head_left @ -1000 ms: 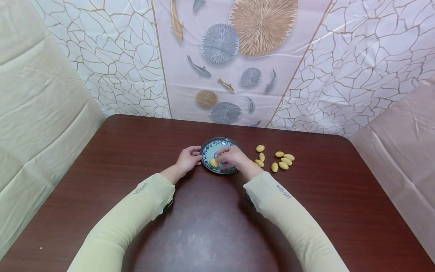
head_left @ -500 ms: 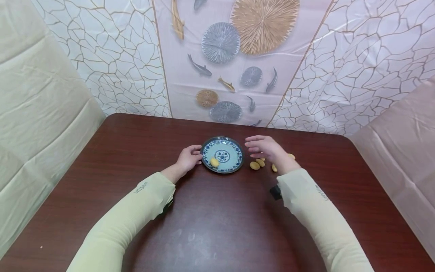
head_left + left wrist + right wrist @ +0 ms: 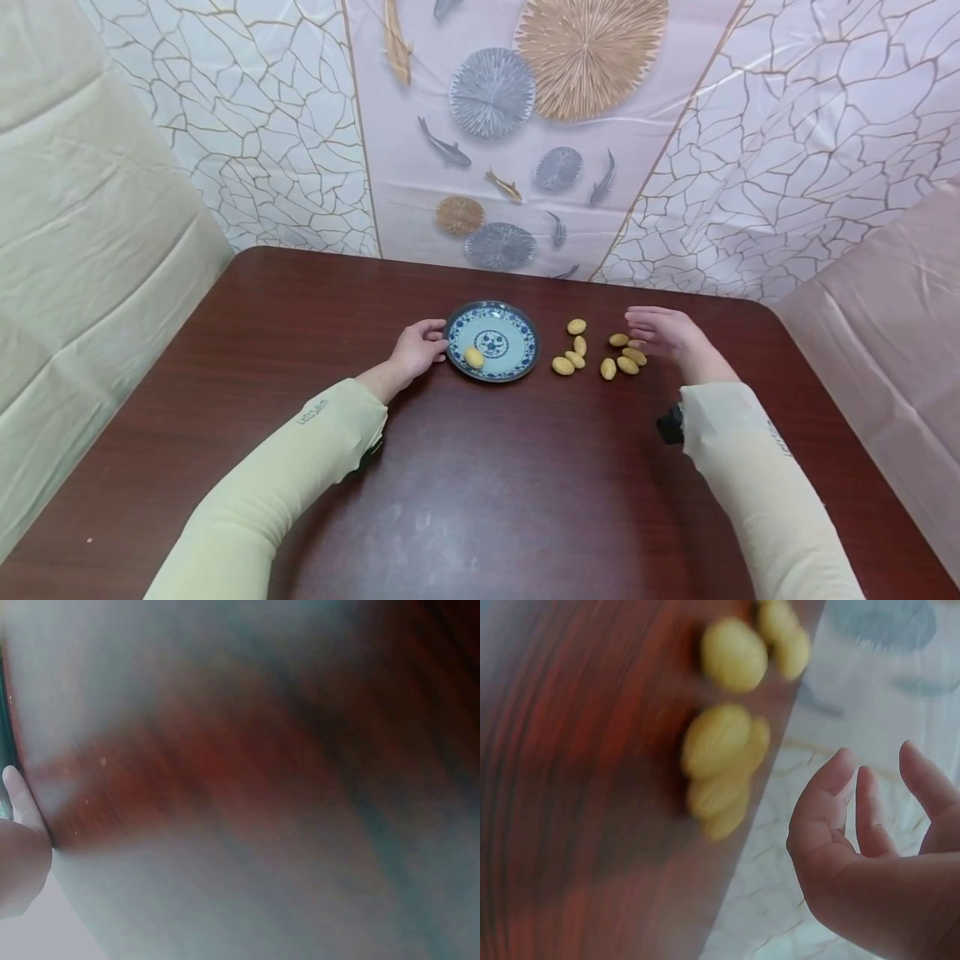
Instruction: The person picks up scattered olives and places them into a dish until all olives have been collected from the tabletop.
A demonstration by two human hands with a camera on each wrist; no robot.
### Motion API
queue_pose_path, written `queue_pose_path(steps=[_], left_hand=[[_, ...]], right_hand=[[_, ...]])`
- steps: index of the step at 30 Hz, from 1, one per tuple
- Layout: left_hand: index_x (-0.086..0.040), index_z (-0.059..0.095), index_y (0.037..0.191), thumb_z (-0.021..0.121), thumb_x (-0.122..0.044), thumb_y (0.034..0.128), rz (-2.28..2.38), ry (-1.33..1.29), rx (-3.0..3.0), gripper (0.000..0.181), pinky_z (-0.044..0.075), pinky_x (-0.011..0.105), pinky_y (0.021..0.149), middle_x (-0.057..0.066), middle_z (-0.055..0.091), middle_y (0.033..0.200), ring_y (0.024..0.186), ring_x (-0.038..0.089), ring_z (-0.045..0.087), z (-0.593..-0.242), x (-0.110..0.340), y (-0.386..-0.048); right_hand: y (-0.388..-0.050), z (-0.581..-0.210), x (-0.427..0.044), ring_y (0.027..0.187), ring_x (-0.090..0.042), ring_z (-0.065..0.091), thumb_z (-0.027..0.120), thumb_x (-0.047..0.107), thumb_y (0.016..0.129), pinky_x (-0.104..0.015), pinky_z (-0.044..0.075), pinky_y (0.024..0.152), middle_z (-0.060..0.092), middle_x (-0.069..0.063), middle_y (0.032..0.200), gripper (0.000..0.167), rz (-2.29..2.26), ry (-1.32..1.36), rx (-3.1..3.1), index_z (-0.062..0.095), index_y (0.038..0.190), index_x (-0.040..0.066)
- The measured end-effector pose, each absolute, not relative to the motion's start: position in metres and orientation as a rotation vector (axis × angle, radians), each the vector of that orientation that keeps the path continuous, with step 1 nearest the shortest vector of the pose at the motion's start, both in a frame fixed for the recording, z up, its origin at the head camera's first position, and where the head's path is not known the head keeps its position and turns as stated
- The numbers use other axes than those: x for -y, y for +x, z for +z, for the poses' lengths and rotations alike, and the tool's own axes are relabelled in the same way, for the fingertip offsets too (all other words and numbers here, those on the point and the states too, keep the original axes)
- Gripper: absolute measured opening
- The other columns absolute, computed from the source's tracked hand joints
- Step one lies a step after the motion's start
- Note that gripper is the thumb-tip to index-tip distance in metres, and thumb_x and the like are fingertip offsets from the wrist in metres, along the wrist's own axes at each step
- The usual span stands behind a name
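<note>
A round blue-and-white patterned plate point(image 3: 513, 348) lies on the table with one small yellow oval piece point(image 3: 474, 358), like a tiny potato, on its lower left part. My left hand point(image 3: 411, 348) rests at the plate's left edge; its thumb point(image 3: 24, 796) lies along the dark rim in the left wrist view. To the right, my right hand point(image 3: 666, 333) hovers at the far side of a cluster of yellow ovals point(image 3: 627, 365), partly covering it. Its fingers are loosely bent and apart, holding nothing. In the right wrist view, the yellow ovals point(image 3: 733, 654) are blurred.
Another group of yellow ovals point(image 3: 575, 359) lies between the plate and the right cluster. All stand on a dark red-brown wooden table point(image 3: 480, 467). A patterned cloth point(image 3: 558, 225) hangs behind the table's back edge, and plain cloths flank both sides.
My right hand has left the yellow oval on the plate and moved right, past the nearer group to the right cluster. My left hand stays at the plate's edge.
</note>
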State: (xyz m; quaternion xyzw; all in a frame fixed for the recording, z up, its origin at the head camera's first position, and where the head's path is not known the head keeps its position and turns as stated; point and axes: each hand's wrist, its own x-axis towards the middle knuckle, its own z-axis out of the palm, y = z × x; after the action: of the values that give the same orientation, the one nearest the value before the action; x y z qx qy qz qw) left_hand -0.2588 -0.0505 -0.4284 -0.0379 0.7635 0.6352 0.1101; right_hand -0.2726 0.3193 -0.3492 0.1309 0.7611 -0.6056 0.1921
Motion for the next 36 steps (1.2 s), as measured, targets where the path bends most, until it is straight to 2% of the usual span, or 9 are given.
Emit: queue_pose_path(steps=[5,8,9,11,13,15,18,30,36], left_hand=[[0.003,0.045,0.135,0.050,0.001,0.0925,1.863,-0.102,-2.253,0.042,0.057,0.022,0.073,0.025,0.054,0.122,0.089,0.017,0.058,-0.430,0.051,-0.259],[0.003,0.045,0.134,0.050,0.002,0.0925,1.862,-0.109,-2.253,0.042,0.057,0.021,0.071,0.025,0.054,0.121,0.085,0.015,0.058,-0.430,0.051,-0.259],[0.003,0.046,0.134,0.050,0.001,0.0925,1.860,-0.114,-2.252,0.042,0.057,0.020,0.071,0.025,0.054,0.121,0.084,0.014,0.058,-0.430,0.051,-0.259],[0.002,0.046,0.134,0.051,0.001,0.0923,1.857,-0.122,-2.254,0.042,0.057,0.020,0.070,0.024,0.055,0.121,0.084,0.014,0.058,-0.430,0.051,-0.259],[0.002,0.045,0.134,0.051,0.001,0.0922,1.854,-0.123,-2.257,0.043,0.057,0.020,0.071,0.024,0.054,0.121,0.087,0.016,0.058,-0.429,0.051,-0.259],[0.001,0.045,0.135,0.052,0.001,0.0921,1.852,-0.125,-2.258,0.043,0.057,0.021,0.072,0.023,0.055,0.122,0.092,0.018,0.058,-0.429,0.051,-0.259],[0.001,0.045,0.135,0.051,0.001,0.0922,1.847,-0.117,-2.263,0.043,0.058,0.022,0.073,0.024,0.055,0.122,0.096,0.020,0.058,-0.429,0.051,-0.259],[0.000,0.045,0.135,0.052,0.000,0.0924,1.843,-0.120,-2.263,0.043,0.057,0.022,0.074,0.023,0.055,0.123,0.097,0.020,0.058,-0.429,0.050,-0.260],[0.001,0.045,0.135,0.052,0.001,0.0922,1.846,-0.112,-2.268,0.043,0.057,0.021,0.073,0.023,0.056,0.122,0.094,0.019,0.059,-0.431,0.050,-0.260]], right_hand=[[-0.272,-0.356,-0.338,0.070,0.002,0.057,0.054,0.018,0.094,-0.015,0.054,0.069,0.061,0.017,0.071,0.005,-1.777,0.463,-2.063,0.058,0.095,0.022],[-0.272,-0.361,-0.346,0.069,0.002,0.057,0.053,0.017,0.094,-0.015,0.054,0.067,0.061,0.017,0.069,0.021,-1.793,0.499,-2.036,0.061,0.078,0.027],[-0.272,-0.363,-0.348,0.070,0.002,0.057,0.051,0.016,0.095,-0.015,0.053,0.066,0.061,0.017,0.069,0.020,-1.789,0.498,-2.039,0.063,0.082,0.026],[-0.272,-0.366,-0.351,0.072,0.003,0.057,0.049,0.015,0.096,-0.014,0.053,0.067,0.060,0.020,0.070,0.020,-1.760,0.484,-2.069,0.066,0.105,0.021],[-0.271,-0.370,-0.354,0.075,0.003,0.055,0.048,0.016,0.096,-0.013,0.053,0.068,0.058,0.024,0.071,0.036,-1.705,0.474,-2.128,0.052,0.131,0.012],[-0.271,-0.373,-0.355,0.079,0.004,0.053,0.049,0.018,0.096,-0.012,0.053,0.070,0.055,0.027,0.073,0.056,-1.618,0.467,-2.206,0.028,0.146,0.002],[-0.273,-0.379,-0.356,0.081,0.001,0.052,0.053,0.021,0.095,-0.013,0.053,0.072,0.052,0.027,0.075,0.061,-1.499,0.490,-2.279,0.027,0.146,0.002],[-0.275,-0.383,-0.353,0.078,0.004,0.053,0.054,0.017,0.094,-0.016,0.055,0.074,0.056,0.024,0.080,0.053,-1.352,0.447,-2.336,0.037,0.141,-0.001],[-0.276,-0.384,-0.351,0.074,0.003,0.053,0.052,0.013,0.095,-0.016,0.055,0.071,0.056,0.023,0.072,0.053,-1.404,0.438,-2.297,0.035,0.140,-0.007]])
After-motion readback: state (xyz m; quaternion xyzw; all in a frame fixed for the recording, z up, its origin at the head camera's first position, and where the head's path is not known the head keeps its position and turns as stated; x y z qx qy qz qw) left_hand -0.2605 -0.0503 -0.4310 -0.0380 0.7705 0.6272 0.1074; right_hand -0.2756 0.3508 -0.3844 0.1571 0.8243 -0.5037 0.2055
